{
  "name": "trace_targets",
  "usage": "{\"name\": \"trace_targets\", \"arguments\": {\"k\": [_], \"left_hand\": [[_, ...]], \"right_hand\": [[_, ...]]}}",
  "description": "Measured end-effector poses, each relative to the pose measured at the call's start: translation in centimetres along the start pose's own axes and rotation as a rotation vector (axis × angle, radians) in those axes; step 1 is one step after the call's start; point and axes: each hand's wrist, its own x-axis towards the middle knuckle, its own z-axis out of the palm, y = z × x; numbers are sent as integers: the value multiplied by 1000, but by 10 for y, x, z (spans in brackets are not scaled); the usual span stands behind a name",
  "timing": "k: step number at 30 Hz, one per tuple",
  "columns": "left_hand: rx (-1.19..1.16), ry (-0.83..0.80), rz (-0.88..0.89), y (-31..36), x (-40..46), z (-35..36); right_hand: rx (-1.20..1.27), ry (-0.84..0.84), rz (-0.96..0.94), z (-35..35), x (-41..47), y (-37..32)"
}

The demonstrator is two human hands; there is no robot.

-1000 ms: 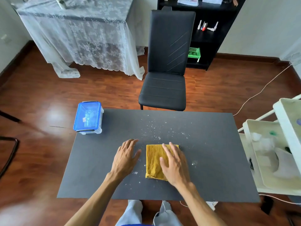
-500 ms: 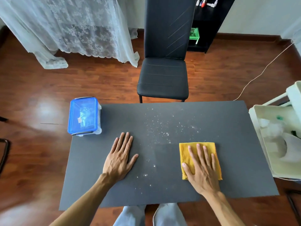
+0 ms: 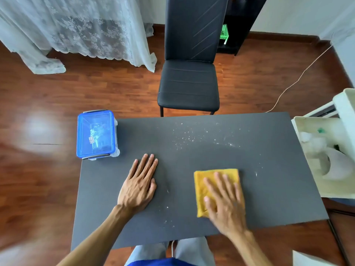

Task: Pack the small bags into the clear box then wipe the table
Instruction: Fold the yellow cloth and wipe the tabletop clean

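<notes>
Two hands on a dark table, one pressing a yellow cloth.

From the head camera: the right hand (image 3: 224, 200) is blurry and lies flat with fingers spread on the one yellow cloth (image 3: 203, 189), hiding much of it. The left hand (image 3: 139, 184) lies flat and open on the bare table (image 3: 269, 179), holding nothing, well apart from the right. One clear box (image 3: 97, 134) with a blue lid sits shut at the far left corner; the small bags inside are hard to make out. White crumbs (image 3: 184, 138) are scattered, too many to count. One black chair (image 3: 189, 81) stands behind the table, its top cut off.
</notes>
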Motion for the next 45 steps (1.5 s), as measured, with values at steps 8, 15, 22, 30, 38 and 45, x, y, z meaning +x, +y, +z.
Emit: {"name": "trace_targets", "arguments": {"k": [8,15,22,30,38,45], "left_hand": [[-114,46,-3,-2,-1,-1],[-241,151,-64,-7,-8,-3],[-171,170,-178,2,-46,5],[-216,223,-308,6,-63,5],[-44,201,-487,-17,-108,3],[14,134,-493,-22,-111,5]], "right_hand": [[30,34,247,-11,133,-39],[35,-10,-288,27,27,-109],[-38,-10,107,-17,19,51],[21,56,49,9,80,-91],[2,-33,-391,26,-18,-73],[95,158,358,0,66,-51]]}}
